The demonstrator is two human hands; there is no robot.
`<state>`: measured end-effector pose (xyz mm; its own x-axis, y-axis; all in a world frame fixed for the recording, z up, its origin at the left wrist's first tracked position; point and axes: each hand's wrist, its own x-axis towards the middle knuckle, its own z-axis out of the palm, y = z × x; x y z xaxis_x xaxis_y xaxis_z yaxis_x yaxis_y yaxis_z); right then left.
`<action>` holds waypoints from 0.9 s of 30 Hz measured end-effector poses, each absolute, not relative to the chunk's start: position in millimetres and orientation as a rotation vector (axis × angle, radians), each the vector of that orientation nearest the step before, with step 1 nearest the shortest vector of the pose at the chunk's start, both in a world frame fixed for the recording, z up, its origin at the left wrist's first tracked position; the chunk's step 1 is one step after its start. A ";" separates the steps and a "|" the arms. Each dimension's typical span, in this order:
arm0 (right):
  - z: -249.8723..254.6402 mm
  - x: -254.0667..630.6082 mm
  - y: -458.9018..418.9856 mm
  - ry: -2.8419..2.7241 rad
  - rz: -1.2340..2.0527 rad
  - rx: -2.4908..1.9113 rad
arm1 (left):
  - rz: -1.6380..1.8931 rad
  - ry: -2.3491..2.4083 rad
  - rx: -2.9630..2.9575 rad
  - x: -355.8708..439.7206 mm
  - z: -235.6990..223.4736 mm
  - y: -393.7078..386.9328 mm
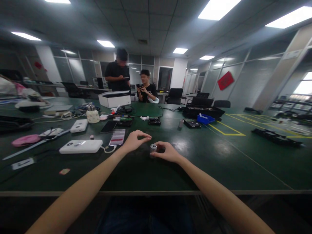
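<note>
A small silver metal cylinder (pixel 153 148), with dark holes in its round top face, stands upright on the green table. My right hand (pixel 167 152) is closed around its right side, with thumb and fingers curved against it. Just up and to the left, my left hand (pixel 136 140) hovers with thumb and fingertips brought together in a pinch. Anything between those fingertips is too small to make out. Another small metal cylinder (pixel 180 123) stands farther back, beside a black boxy part (pixel 192 123).
Left of my hands lie a phone (pixel 117 137), a white power bank (pixel 81 146) and a patterned jar (pixel 93 116). A blue tray (pixel 206 119), a black case (pixel 203 111) and a white box (pixel 114 99) are farther back. Two people (pixel 118 73) are beyond the table.
</note>
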<state>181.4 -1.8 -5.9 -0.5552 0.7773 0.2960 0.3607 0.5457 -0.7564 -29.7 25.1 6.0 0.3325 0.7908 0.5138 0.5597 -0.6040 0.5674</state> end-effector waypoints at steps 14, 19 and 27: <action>-1.9 181.5 -3.2 -2.187 0.886 -0.912 | 1.029 1.007 2.296 -16.2 14.1 -0.3; -5.7 181.7 -0.1 -2.207 0.893 -0.886 | 1.019 1.048 2.260 -14.1 13.5 -1.7; 6.5 187.0 -0.1 -2.170 0.875 -0.925 | 0.956 0.942 1.907 -19.6 2.7 13.6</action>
